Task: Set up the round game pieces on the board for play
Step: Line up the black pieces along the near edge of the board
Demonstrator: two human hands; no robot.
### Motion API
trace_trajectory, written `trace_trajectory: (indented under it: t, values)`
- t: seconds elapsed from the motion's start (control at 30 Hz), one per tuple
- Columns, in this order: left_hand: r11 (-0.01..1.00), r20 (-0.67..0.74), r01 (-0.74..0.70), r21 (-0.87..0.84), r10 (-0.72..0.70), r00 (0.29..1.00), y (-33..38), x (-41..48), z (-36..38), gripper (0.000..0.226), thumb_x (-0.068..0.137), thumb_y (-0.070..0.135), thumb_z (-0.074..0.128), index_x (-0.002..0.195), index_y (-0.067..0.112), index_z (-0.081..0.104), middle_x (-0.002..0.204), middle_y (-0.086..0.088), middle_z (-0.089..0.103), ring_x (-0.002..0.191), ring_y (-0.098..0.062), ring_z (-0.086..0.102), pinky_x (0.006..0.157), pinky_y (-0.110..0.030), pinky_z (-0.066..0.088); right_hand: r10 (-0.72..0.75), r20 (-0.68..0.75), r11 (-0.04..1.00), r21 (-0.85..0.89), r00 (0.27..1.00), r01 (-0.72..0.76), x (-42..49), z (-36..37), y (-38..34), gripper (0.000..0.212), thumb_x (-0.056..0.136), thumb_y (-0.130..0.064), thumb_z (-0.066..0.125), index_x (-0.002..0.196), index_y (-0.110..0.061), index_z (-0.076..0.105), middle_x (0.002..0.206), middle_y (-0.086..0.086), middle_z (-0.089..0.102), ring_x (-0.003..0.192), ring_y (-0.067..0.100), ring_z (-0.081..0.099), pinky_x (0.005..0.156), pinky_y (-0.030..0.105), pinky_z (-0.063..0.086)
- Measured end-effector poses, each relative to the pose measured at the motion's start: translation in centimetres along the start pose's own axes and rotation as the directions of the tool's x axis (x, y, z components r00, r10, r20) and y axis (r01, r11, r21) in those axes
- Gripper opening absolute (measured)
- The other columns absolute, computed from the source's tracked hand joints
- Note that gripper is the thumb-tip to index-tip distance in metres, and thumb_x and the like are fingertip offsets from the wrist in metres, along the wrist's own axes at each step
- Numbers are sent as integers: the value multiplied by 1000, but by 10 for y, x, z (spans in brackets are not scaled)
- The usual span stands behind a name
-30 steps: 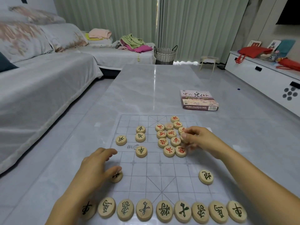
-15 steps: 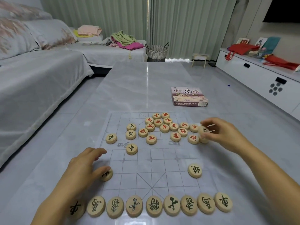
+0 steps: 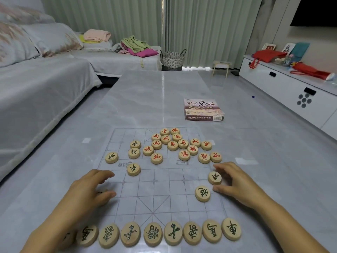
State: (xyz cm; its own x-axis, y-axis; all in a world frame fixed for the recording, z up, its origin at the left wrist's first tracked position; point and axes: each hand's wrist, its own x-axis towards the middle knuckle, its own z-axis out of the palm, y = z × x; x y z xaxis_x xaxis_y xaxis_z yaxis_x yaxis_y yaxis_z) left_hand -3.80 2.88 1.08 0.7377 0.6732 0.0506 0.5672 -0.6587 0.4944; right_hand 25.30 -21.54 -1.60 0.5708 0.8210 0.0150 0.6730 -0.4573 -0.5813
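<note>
Round game pieces (image 3: 172,145) lie on the board (image 3: 155,196), a thin gridded sheet flat on the grey table (image 3: 145,95).

Near row (image 3: 152,234): black-marked discs side by side along the board's near edge. The leftmost is partly covered by the left forearm.

Red-marked cluster (image 3: 184,144): on the far half, loosely bunched, several touching. Four black-marked discs sit to its left, the nearest one (image 3: 133,169) by the printed river band.

Right hand (image 3: 238,185): at the board's right edge, forefinger and thumb curled round a black-marked piece (image 3: 214,178), which sits between them. Cannot tell whether it rests on the sheet or is lifted. A lone black disc (image 3: 202,193) lies flat just beside it, apart, close to the thumb tip.

Left hand (image 3: 85,194): at the board's left edge, fingers curled, thumb drawn in against a half-hidden piece (image 3: 100,193). Only a sliver of it with a dark mark shows under the palm.

Game box (image 3: 203,109): flat on the table beyond the board, to the right. Sofa (image 3: 36,92) runs along the table's left side.
</note>
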Motion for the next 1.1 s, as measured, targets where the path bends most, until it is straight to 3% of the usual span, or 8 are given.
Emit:
trace_trajectory:
  t: [0.17, 0.3, 0.43, 0.63, 0.77, 1.1]
  values:
    - [995, 40, 33, 93, -37, 999, 14, 24, 2, 48, 80, 28, 69, 125, 25, 50, 125, 5, 51, 108, -12, 52, 96, -30, 42, 7, -53, 998, -58, 999, -11, 2, 2, -1, 45, 80, -34, 68, 120, -24, 53, 107, -13, 44, 96, 0, 42, 74, 7, 35]
    - [982, 117, 68, 176, -89, 989, 23, 51, 3, 58, 80, 28, 68, 133, 25, 44, 135, 0, 45, 117, -19, 50, 98, -33, 43, -3, -49, 999, -44, 999, 1, 3, 1, 1, 40, 81, -31, 67, 119, -23, 55, 105, -13, 46, 87, -3, 44, 71, 6, 36]
    - [989, 241, 71, 128, -100, 965, 29, 66, 12, 62, 79, 27, 70, 135, 25, 43, 120, 2, 47, 103, -15, 50, 90, -26, 42, -2, -23, 1000, 1, 1000, 2, 2, 0, 3, 40, 82, -28, 67, 120, -26, 55, 102, -18, 44, 90, -3, 47, 71, 8, 38]
    - [999, 178, 10, 31, -15, 984, 45, 59, 32, 37, 80, 26, 69, 115, 22, 58, 103, 5, 51, 90, -12, 50, 78, -22, 40, 5, -14, 999, 32, 1000, -5, 2, 0, 5, 40, 82, -26, 67, 120, -27, 55, 106, -14, 47, 92, -1, 47, 73, 9, 39]
    - [996, 226, -72, -43, 80, 971, 79, 54, 58, 40, 77, 28, 72, 114, 22, 58, 105, 5, 53, 94, -11, 50, 81, -24, 42, 11, 19, 999, 42, 1000, -12, 3, -2, 4, 41, 82, -25, 67, 120, -28, 55, 108, -13, 46, 92, 0, 47, 73, 10, 39]
    - [988, 234, -118, -97, 138, 962, 114, 60, 85, 44, 78, 29, 71, 120, 24, 58, 115, -3, 56, 104, -22, 54, 90, -34, 47, 21, 21, 999, 40, 1000, -22, 3, -2, 5, 41, 82, -24, 68, 120, -28, 54, 109, -12, 46, 92, -1, 46, 74, 10, 39]
